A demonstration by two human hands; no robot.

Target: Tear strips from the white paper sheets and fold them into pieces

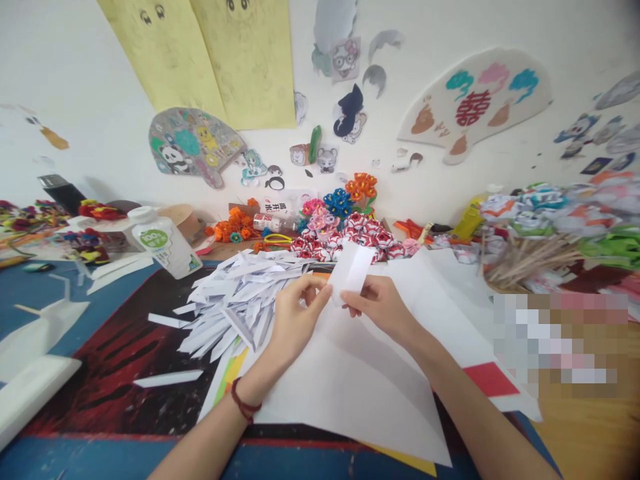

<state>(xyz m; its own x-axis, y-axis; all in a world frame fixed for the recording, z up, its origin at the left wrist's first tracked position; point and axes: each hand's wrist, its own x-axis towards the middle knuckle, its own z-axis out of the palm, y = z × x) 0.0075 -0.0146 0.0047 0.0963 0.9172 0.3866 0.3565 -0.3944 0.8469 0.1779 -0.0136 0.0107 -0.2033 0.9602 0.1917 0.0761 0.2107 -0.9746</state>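
A small folded piece of white paper (350, 267) is held up between my two hands, a crease running along it. My left hand (300, 313) pinches its left edge between thumb and fingers; a dark red bracelet circles that wrist. At its lower right edge, my right hand (383, 303) grips it with the thumb in front and fingers behind. Large white sheets (360, 380) lie beneath both hands. Just left of my left hand is a heap of folded white paper strips (230, 300), with a few loose strips beside it.
A white bottle (165, 243) stands behind the heap on the left. Colourful paper flowers (340, 207) line the wall. At the right are thin wooden sticks (525, 260) and more paper flowers. A red paper piece (491, 380) lies on the right; a white object (40, 390) sits at the left edge.
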